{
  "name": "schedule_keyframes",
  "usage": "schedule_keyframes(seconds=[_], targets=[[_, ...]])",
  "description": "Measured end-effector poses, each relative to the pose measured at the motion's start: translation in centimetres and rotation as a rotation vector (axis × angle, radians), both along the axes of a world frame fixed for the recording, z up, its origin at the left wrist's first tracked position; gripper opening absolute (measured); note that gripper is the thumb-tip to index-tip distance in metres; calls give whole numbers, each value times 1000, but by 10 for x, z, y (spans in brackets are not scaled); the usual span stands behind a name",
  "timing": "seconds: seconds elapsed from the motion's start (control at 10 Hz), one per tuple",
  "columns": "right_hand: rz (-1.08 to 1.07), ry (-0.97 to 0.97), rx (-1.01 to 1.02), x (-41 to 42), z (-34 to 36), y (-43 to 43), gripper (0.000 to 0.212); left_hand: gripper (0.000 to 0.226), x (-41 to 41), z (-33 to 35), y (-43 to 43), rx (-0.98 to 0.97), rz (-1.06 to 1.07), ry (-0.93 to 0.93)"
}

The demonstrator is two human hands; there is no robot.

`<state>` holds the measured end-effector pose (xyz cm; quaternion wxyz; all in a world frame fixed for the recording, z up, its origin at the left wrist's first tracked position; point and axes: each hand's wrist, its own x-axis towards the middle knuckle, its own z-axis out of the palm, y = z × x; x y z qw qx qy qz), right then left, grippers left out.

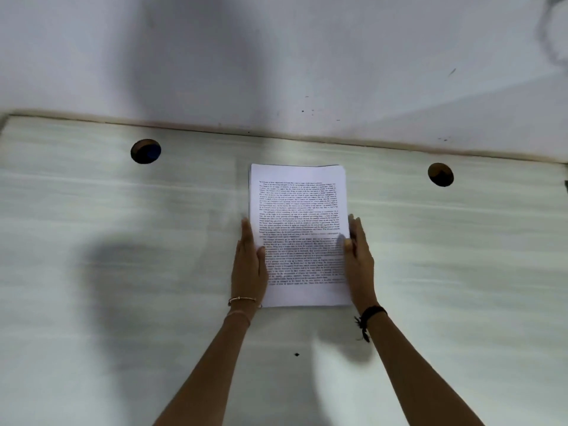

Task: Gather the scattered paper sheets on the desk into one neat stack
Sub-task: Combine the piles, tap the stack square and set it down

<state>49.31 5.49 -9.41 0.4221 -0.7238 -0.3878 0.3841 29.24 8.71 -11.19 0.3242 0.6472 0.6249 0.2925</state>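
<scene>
A stack of white printed paper sheets (pixel 299 210) lies flat in the middle of the pale desk (pixel 123 229), its edges lined up. My left hand (pixel 249 265) rests with straight fingers against the stack's left edge, the thumb lying on the top sheet. My right hand (pixel 359 259) presses with straight fingers against the right edge, its thumb also on the paper. The lower side edges of the stack are hidden behind both hands.
Two round cable holes are cut in the desk, one at the back left (pixel 145 151) and one at the back right (pixel 440 174). A white wall (pixel 276 56) rises right behind the desk's far edge. A small dark speck (pixel 296 354) lies near the front.
</scene>
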Motion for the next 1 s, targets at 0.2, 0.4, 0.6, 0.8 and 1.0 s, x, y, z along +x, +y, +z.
schedule_keyframes(seconds=[0.2, 0.4, 0.6, 0.8, 1.0], targets=[[0, 244, -25, 1, 8, -5, 45, 53, 7, 10, 2, -192, 113, -292], [48, 257, -54, 6, 10, -3, 47, 57, 3, 5, 1, -197, 7, -263], [36, 288, -60, 5, 9, -5, 48, 58, -1, 12, 6, -264, -28, -245], [28, 253, -47, 1, 6, -5, 48, 58, -1, 11, 4, -281, -40, -230], [108, 265, -130, 16, 33, -2, 53, 57, -10, 33, 13, -378, -79, -190]])
